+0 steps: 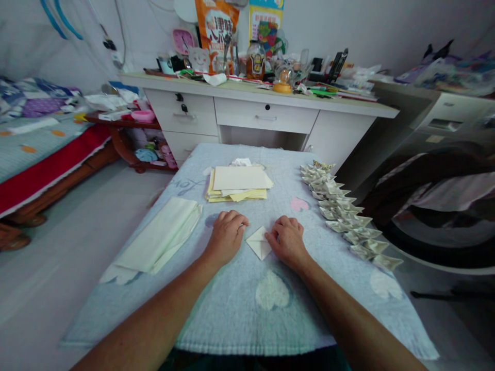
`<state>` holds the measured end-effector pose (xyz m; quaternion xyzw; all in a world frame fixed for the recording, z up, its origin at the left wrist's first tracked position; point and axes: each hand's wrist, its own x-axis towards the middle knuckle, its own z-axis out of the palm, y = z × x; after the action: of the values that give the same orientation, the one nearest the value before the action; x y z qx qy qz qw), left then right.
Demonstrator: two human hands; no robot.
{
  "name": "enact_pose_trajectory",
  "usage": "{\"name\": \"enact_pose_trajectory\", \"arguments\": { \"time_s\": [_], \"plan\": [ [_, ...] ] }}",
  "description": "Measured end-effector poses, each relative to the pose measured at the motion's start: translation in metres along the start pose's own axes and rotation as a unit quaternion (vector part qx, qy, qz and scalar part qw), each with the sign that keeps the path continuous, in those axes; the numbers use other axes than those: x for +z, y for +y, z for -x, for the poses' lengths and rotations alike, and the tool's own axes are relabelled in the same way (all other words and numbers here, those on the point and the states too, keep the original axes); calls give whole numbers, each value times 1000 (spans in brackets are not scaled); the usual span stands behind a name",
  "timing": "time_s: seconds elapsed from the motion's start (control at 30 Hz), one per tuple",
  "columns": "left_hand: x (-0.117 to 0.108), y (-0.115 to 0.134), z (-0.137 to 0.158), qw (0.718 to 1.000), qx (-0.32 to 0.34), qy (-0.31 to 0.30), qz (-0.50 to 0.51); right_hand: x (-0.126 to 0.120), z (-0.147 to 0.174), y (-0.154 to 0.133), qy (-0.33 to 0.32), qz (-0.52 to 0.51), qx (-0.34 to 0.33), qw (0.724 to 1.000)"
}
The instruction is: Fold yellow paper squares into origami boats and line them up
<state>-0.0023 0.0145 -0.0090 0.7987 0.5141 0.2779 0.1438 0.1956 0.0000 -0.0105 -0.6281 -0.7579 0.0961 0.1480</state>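
Observation:
A small square of folded cream paper (257,245) lies on the cloth between my hands, one corner toward me, with crease lines meeting near its middle. My right hand (288,241) has its fingers curled, and its thumb and fingertips are on the paper's right corner. Just left of the paper, my left hand (227,236) rests on the cloth with its fingers curled in; nothing shows in its grasp, and it seems apart from the paper. Farther back sits a stack of cream and yellow paper sheets (242,178). Larger folded pale sheets (158,234) lie to the left.
Several folded paper boats (340,208) run in a row along the right edge of the cloth-covered table (232,314). Behind it stands a white desk (266,116) crowded with jars and packets. A washing machine (410,206) is close on the right, a bed (46,149) on the left.

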Motion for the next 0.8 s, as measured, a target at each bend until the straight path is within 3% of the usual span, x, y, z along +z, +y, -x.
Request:
{"name": "enact_pose_trajectory", "arguments": {
  "time_s": [0.13, 0.27, 0.5, 0.8],
  "plan": [
    [3, 7, 0, 996, 78, -43, 27, 0, 1, 0, 4, 1, -4, 1000],
    [12, 13, 2, 987, 130, -91, -30, 0, 1, 0, 6, 5, -5, 1000],
    [18, 12, 5, 980, 143, -105, -89, -3, -1, 6, -11, -23, 7, 1000],
    [18, 11, -1, 991, 97, -96, 17, -16, 1, 16, -45, -47, 4, 998]
  ]
}}
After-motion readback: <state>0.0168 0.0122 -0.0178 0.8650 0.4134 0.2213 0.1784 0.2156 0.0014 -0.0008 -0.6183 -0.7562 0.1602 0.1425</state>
